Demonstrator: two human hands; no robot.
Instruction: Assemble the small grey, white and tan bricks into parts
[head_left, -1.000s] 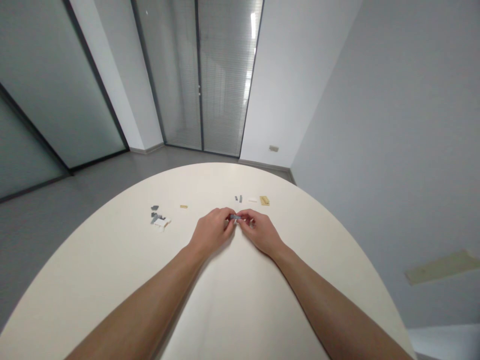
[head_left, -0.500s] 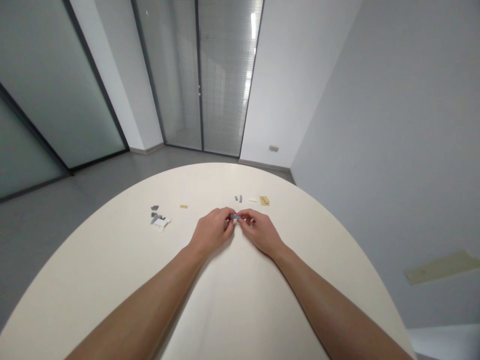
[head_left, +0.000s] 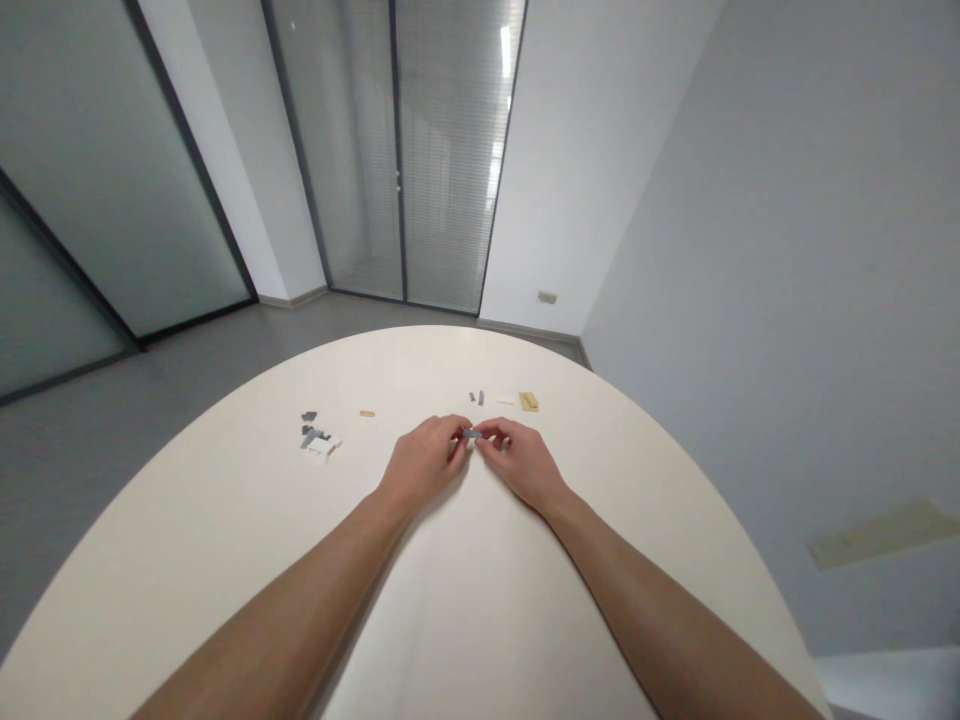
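Observation:
A small grey building-block piece point(head_left: 472, 433) lies between my fingertips, low over the middle of the table. My left hand point(head_left: 429, 455) pinches its left end. From the other side, my right hand point(head_left: 520, 459) pinches the right end. The fingers hide part of the piece, and its exact shape is too small to make out. Just beyond my hands are two little grey pieces point(head_left: 481, 397), a white strip point(head_left: 505, 400) and a tan plate point(head_left: 529, 401).
To the left on the round white table point(head_left: 450, 620) lies a loose heap of grey and white pieces point(head_left: 321, 443). A tan strip point(head_left: 367, 413) sits between that heap and my hands. Glass panels point(head_left: 442, 150) and walls stand beyond the table's curved edge.
Both hands stay in nearly the same place, still holding the grey piece. Only a slight shift at the fingertips shows; the pieces on the table have not moved.

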